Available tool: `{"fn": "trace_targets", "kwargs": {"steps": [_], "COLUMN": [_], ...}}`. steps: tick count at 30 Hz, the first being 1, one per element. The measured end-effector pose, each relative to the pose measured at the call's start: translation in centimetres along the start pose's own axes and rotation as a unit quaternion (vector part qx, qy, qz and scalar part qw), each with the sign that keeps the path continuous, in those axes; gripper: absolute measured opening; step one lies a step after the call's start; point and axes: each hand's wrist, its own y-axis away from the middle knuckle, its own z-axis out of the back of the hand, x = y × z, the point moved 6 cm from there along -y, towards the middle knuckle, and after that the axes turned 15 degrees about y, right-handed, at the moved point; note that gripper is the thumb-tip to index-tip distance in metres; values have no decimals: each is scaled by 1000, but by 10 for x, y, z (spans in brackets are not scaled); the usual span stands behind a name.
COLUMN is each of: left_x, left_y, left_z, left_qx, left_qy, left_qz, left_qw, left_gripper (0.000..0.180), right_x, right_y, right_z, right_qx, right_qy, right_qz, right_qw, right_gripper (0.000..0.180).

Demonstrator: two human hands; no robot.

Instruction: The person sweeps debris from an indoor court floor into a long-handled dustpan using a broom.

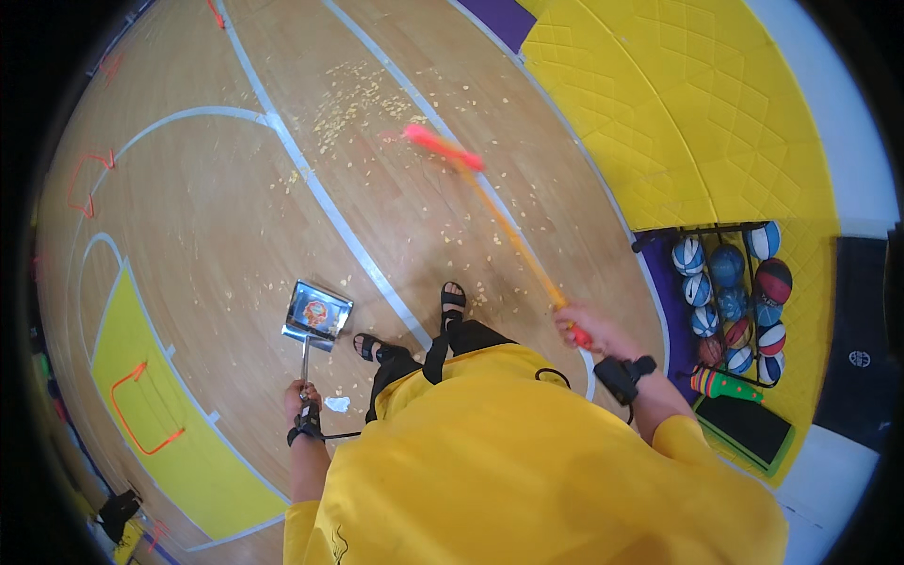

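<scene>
My left hand point(299, 400) is closed round the handle of a metal dustpan point(320, 309), whose pan is at the floor beside my left foot. A colourful round patch shows inside the pan. In my right hand point(586, 325) is the lower end of a broom point(513, 234) with an orange stick and a pinkish-red head. The broom reaches forward and left, its head over a pale floor line. Small pale flakes point(353, 104) lie thickly beyond the head and thinly scattered toward my feet. A white scrap point(337, 404) rests on the floor next to my left hand.
A rack of basketballs point(730, 301) stands at the right by a yellow padded wall point(678, 122). Near it are a black green-edged board point(744, 431) and colourful cones point(727, 384). Orange low hurdle frames point(146, 407) stand on the court floor at the left.
</scene>
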Motion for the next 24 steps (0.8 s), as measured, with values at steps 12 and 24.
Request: {"fn": "trace_targets", "kwargs": {"steps": [12, 24], "left_x": [107, 120], "left_y": [1, 33], "left_z": [-115, -173], "left_qx": [-18, 4], "left_qy": [-69, -172], "left_qz": [74, -16], "left_qw": [995, 985], "left_gripper": [15, 11], "right_x": [-60, -20], "right_y": [-37, 62], "right_z": [129, 43], "right_qx": [-28, 217], "right_qy": [49, 14], "right_qz": [62, -13], "right_qw": [996, 976], "right_gripper": [19, 22]}}
